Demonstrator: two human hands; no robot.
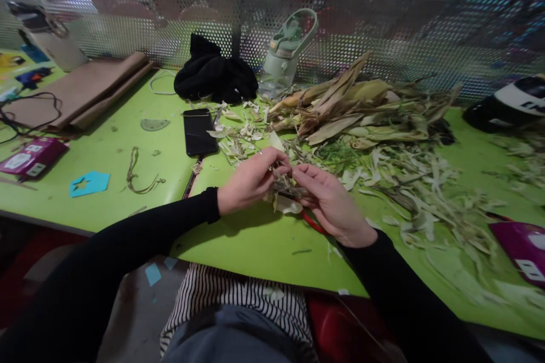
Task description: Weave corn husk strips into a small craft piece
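My left hand (pixel 249 180) and my right hand (pixel 330 201) meet over the green table (pixel 106 153), both in black sleeves. Together they pinch a small bundle of dried corn husk strips (pixel 284 193), fingers closed on it from either side. A red loop, perhaps a scissors handle (pixel 313 223), lies on the table under my right hand. Behind the hands spreads a litter of husk scraps (pixel 417 193), and farther back lies a pile of whole dried corn husks (pixel 349 105).
A black phone (pixel 198 131) lies left of the scraps. At the back stand a pale green water bottle (pixel 285 54), a black cloth (pixel 215 76) and brown folded paper (pixel 80 91). A blue star cutout (pixel 89 183) and purple packets (pixel 32 157) (pixel 523 247) sit near the edges. A perforated metal screen (pixel 383 17) backs the table.
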